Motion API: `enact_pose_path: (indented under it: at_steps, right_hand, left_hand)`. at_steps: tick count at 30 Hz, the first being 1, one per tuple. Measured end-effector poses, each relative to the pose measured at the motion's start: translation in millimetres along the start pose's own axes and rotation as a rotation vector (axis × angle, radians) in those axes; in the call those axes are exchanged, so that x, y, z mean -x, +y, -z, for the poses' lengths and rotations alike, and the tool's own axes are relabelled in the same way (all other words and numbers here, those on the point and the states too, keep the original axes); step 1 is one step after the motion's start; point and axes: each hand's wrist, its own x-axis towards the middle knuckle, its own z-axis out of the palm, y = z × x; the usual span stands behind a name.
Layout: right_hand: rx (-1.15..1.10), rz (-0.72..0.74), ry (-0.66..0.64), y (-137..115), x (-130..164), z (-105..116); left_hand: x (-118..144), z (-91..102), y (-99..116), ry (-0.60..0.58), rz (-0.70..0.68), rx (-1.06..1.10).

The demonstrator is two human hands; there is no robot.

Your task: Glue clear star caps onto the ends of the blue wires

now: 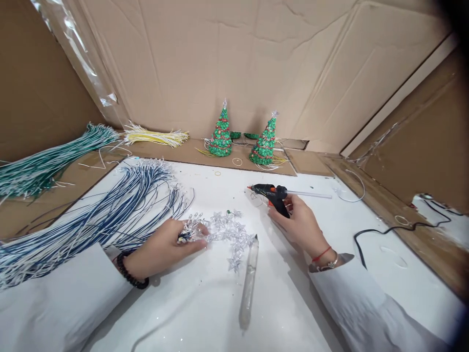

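Observation:
My left hand (164, 247) is closed around a bunch of clear LEDs (192, 225), whose blue and white wires trail off to the left. Beside its fingertips lies a loose pile of clear plastic stars (236, 239). My right hand (300, 222) grips the handle of a black glue gun (276, 198) with an orange tip pointing left. A clear glue stick (311, 194) sticks out of the gun's back. Below the stars lies a translucent pen-shaped tool (249, 288) with a dark tip.
Two green beaded Christmas trees (221, 134) with star tops stand at the back against cardboard (205, 54). Blue-white wires (91, 222), green-white wires (54, 159) and yellow-white wires (157, 137) lie leftward. A black cord (388, 229) crosses the white table's right side.

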Motion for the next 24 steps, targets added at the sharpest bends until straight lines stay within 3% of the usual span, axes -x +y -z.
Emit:
enact_pose_path:
  at_steps: [7,11,16,19,24]
  right_hand:
    - [-0.067,-0.102,-0.136,-1.4,-8.1,-8.0]
    - [-0.317,-0.087,-0.196,-10.0,2.6,1.2]
    - [-0.511,0.035,-0.419,-33.4,28.1,12.5]
    - [-0.523,0.025,-0.382,-42.2,42.0,5.0]
    - [-0.505,0.019,-0.377,-49.7,51.5,-7.1]
  left_hand:
    - [1.7,-21.6,-4.6,0.055,0.002,-0.209]
    - [3.8,-17.5,-3.6,0.111,-0.024,-0.010]
    - [6.5,-7.8,6.2,0.295,0.163,0.241]
    - [8.3,-5.1,9.7,0.307,0.231,0.315]
    - [9.8,-4.5,13.0,0.277,0.204,0.391]
